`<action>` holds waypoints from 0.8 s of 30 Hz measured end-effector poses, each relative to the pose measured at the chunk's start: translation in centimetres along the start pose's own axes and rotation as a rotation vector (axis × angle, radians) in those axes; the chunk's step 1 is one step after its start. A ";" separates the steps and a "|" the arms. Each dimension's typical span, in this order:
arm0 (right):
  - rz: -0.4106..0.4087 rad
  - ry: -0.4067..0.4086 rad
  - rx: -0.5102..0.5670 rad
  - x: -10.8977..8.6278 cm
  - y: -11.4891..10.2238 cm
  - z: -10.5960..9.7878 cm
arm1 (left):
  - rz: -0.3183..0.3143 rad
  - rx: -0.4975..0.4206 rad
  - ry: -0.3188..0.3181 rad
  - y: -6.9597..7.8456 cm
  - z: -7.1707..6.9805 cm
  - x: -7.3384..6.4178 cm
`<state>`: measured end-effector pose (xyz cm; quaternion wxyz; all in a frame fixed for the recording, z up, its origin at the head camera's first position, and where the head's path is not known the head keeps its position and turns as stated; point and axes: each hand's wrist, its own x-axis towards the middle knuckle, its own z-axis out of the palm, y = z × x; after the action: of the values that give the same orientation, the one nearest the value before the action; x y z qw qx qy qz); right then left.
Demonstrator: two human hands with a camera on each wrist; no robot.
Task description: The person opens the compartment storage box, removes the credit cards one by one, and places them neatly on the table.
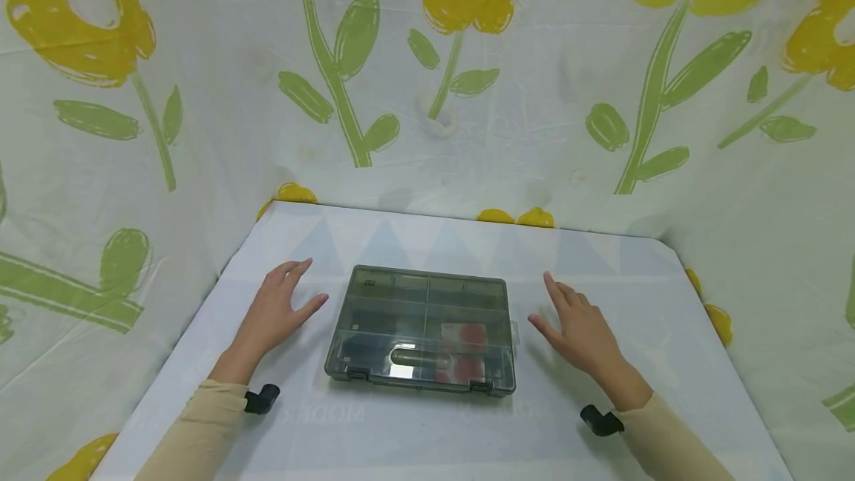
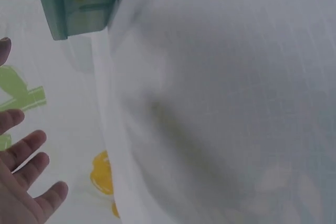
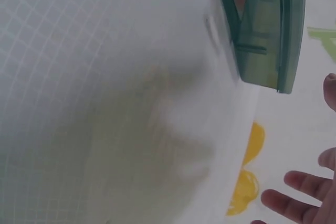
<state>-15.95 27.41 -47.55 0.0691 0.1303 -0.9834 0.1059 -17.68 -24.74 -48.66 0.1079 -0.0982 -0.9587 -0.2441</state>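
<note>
A translucent grey-green plastic organizer box (image 1: 390,318) lies flat on the table with its lid down and two latches along the near edge. Through the lid show dividers and, on the right side, red-and-white pieces (image 1: 464,334). My left hand (image 1: 270,310) hovers to the left of the box, fingers spread and apart from it. On the other side my right hand (image 1: 580,329) is held with fingers extended, also apart from the box. In both wrist views the box's corner (image 2: 86,3) shows above the spread fingers (image 3: 294,182).
A white cloth with pale blue triangles covers the table (image 1: 427,436). Behind and at both sides hangs a curtain (image 1: 521,132) printed with yellow flowers and green leaves. A black wrist mount (image 1: 262,398) sits at the left cuff, another black mount (image 1: 601,420) at the right.
</note>
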 end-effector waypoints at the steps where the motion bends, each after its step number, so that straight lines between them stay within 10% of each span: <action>1: -0.004 -0.004 0.006 -0.1 -0.2 0.0 | 0.002 -0.016 -0.015 0.1 0.0 0.0; 9: -0.066 -0.019 0.071 -0.4 -1.2 0.0 | 0.000 -0.109 -0.153 1.1 -0.1 -0.5; 24: -0.143 -0.038 0.183 -0.7 -3.0 0.5 | 0.086 -0.229 -0.215 2.5 0.0 -1.6</action>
<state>-14.48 24.68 -47.55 0.0459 0.2080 -0.9589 0.1877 -15.52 -22.79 -47.98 0.0033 -0.1761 -0.9257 -0.3349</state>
